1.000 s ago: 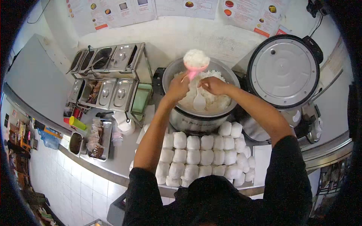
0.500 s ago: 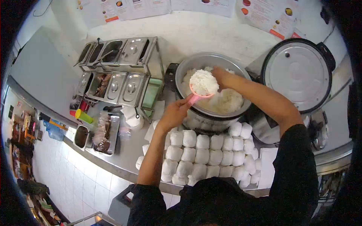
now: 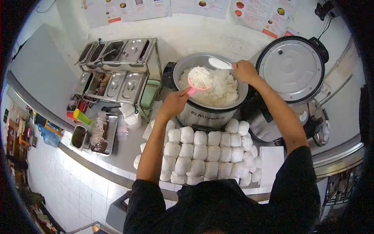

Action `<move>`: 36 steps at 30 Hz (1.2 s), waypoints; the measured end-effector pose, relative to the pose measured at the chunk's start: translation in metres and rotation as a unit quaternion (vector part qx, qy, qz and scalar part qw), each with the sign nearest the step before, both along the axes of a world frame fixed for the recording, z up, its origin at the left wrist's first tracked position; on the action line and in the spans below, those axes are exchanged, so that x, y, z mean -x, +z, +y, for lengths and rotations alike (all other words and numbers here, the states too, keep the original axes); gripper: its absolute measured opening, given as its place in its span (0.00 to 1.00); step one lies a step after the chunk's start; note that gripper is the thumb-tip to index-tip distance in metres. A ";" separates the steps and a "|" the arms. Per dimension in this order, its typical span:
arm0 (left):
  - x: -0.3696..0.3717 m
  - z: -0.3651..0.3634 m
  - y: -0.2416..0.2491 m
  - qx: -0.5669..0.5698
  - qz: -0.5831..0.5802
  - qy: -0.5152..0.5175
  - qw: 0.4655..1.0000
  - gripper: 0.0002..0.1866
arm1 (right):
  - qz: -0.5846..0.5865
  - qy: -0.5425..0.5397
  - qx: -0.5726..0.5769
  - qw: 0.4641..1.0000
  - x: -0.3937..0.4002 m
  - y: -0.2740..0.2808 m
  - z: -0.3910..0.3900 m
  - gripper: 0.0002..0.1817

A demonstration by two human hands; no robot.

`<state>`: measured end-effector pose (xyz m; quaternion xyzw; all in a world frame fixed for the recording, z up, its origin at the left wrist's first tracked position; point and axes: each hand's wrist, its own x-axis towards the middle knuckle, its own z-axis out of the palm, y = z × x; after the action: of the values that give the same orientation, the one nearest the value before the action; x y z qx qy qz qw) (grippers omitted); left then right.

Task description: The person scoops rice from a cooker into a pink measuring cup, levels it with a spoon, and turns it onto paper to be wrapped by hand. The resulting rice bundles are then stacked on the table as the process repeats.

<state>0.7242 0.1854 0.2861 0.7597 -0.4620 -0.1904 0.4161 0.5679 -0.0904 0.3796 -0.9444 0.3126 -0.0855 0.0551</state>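
At rice pot (image 3: 200, 116), arms (image 3: 281, 113) fwd w/ L hand (image 3: 175, 103) gripping pink scoop (image 3: 192, 91), R hand (image 3: 245, 71) white paddle (image 3: 219, 63).

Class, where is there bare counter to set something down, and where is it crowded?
A bare strip of grey counter lies between the shiny metal tray of brown packets and the white rounded bundles. It is crowded in front of the round silver rice cooker, where bundles sit packed in rows.

Printed sheets (image 3: 261, 15) hang on the wall (image 3: 187, 35), a yellow cup (image 3: 82, 116) near steel pans (image 3: 130, 86).
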 end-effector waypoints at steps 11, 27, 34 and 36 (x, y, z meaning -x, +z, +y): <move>-0.010 -0.021 -0.010 -0.045 0.040 -0.050 0.997 0.20 | -0.028 0.018 0.035 0.999 -0.003 -0.066 0.046 0.30; -0.003 -0.021 -0.005 -0.011 0.023 -0.043 0.999 0.21 | -0.061 0.016 0.028 0.998 -0.008 -0.080 0.061 0.30; -0.008 -0.020 -0.014 -0.023 0.002 -0.056 0.998 0.21 | 0.007 0.043 0.065 0.997 0.014 -0.080 -0.014 0.29; -0.010 -0.019 -0.010 -0.015 0.011 -0.045 0.999 0.21 | 0.099 0.084 0.103 0.986 0.010 -0.059 -0.026 0.25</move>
<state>0.7342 0.1665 0.2766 0.7423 -0.4882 -0.2242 0.4004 0.5577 -0.1162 0.3205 -0.9718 0.2255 -0.0185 -0.0670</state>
